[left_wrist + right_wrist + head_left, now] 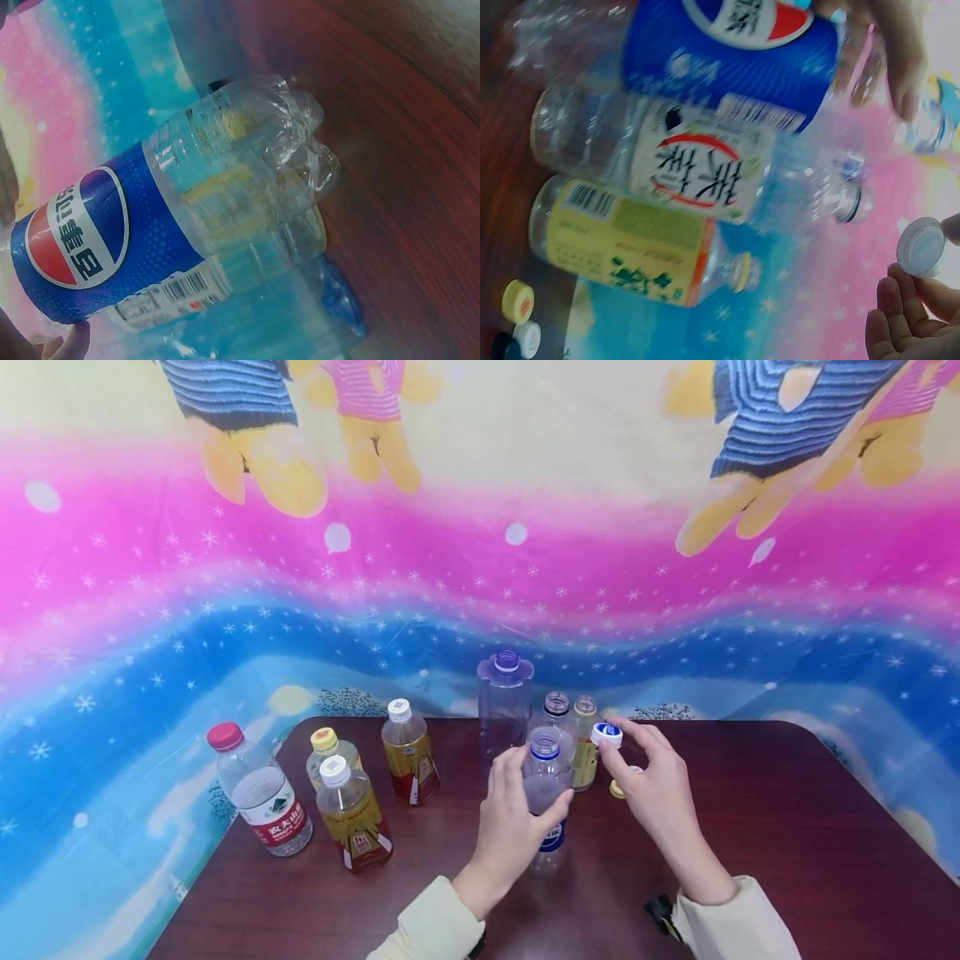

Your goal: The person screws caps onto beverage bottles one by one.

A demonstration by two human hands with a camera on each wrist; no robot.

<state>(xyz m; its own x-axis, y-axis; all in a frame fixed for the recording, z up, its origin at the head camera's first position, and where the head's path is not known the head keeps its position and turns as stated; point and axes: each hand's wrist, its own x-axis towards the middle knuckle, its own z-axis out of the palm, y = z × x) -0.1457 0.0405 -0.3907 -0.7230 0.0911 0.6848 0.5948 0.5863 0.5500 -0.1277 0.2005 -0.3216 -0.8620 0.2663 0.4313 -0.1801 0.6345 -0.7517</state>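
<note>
My left hand (504, 827) grips a clear plastic Pepsi bottle (546, 781) round its upper body, and the bottle's neck has no cap on it. Its blue label (142, 217) shows in the left wrist view; whether the base touches the table I cannot tell. To the right of that neck, apart from it, my right hand (663, 789) pinches a blue-topped white bottle cap (607, 735) between thumb and fingers. The right wrist view shows the cap's pale hollow underside (921, 251).
Behind the Pepsi bottle stand a tall purple-tinted bottle (495, 706) and two smaller uncapped bottles, one yellow-labelled (585, 752). Loose caps, one yellow (517, 301), lie beside them. Several capped bottles, including a red-capped water bottle (273, 810), stand left on the dark wooden table (810, 843).
</note>
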